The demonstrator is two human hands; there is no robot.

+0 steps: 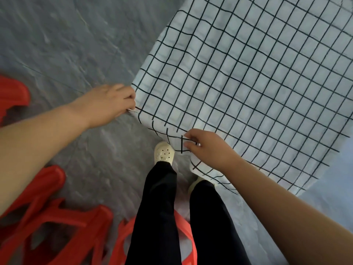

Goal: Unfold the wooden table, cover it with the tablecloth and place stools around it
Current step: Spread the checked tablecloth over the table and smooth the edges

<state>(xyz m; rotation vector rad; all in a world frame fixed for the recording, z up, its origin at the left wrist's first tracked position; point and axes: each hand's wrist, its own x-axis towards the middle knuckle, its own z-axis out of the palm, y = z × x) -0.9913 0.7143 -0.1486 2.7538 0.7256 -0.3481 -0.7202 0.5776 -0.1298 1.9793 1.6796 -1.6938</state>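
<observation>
- The covering step looks in hand: the left hand point(112, 101) pinches the near edge of the checked tablecloth point(248, 83), and the right hand point(208, 148) grips the same edge lower down.
- The cloth spreads away to the upper right.
- Next, probably, tugging it even, then fetching the red stools point(49, 213) waiting near the feet.
- The wooden table is hidden beneath the cloth; the picture is blurred.

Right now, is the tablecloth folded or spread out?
Spread out: the tablecloth shows as one wide sheet, with the left hand and the right hand pinching its near edge.
</observation>
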